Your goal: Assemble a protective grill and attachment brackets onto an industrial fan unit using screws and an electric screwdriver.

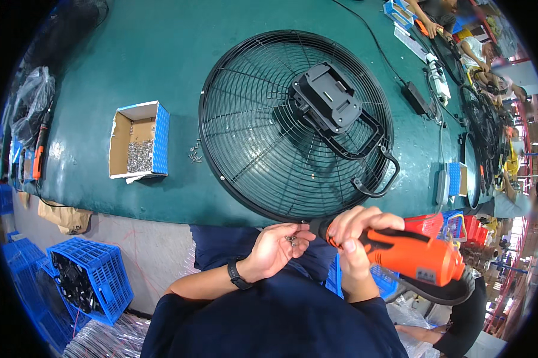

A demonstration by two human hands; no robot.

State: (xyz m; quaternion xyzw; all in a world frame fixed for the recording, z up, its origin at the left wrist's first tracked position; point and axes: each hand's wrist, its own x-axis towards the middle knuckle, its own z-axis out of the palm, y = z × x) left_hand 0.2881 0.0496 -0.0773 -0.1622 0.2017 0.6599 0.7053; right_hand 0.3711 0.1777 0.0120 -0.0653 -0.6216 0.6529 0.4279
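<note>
A round black fan [263,125] with a wire grille lies on the green table, its black motor housing [328,98] and curved handle [383,179] on top. My right hand [355,235] grips an orange and black cordless screwdriver [409,255], its nose pointing left at the fan's near rim. Just left of that nose, my left hand [275,249] is palm up with curled fingers, holding several small screws [291,239]. Its fingertips are by the rim and the tool's tip; whether they pinch a screw there is hidden.
A cardboard box [160,140] of screws stands on the table left of the fan, with loose screws [195,153] between. A power adapter [414,97] and cables lie to the right. Blue crates [111,280] stand on the floor at left. Other people work at far right.
</note>
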